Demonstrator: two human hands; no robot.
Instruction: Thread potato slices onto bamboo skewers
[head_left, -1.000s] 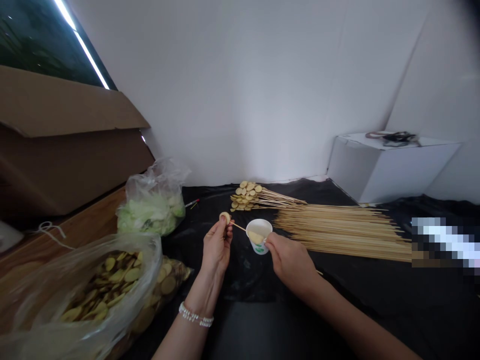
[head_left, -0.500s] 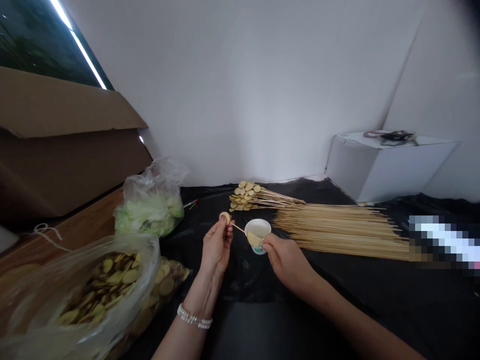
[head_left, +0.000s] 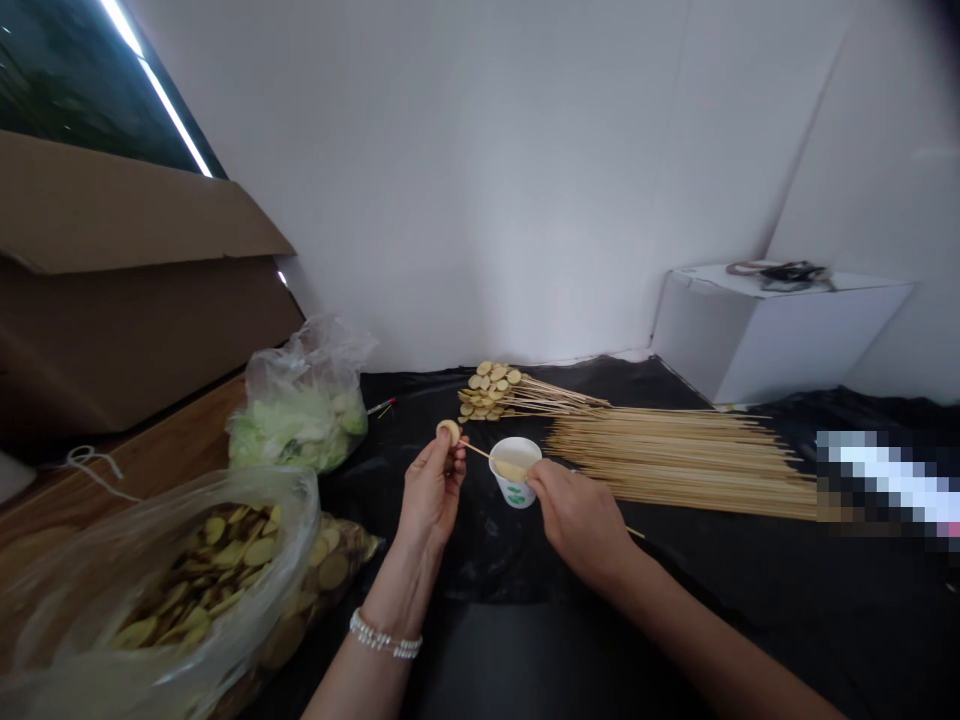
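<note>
The left hand [head_left: 433, 490] is pinching a pale round slice [head_left: 448, 432] on one thin wooden skewer [head_left: 477, 450]; the right hand [head_left: 581, 515] is closing around the skewer beside a second pale slice [head_left: 510, 471], at one white paper cup [head_left: 517, 495]. Farther off, one bunch of slice-tipped skewers [head_left: 492, 388], too many to count, is lying left of countless bare wooden skewers [head_left: 682, 460].
</note>
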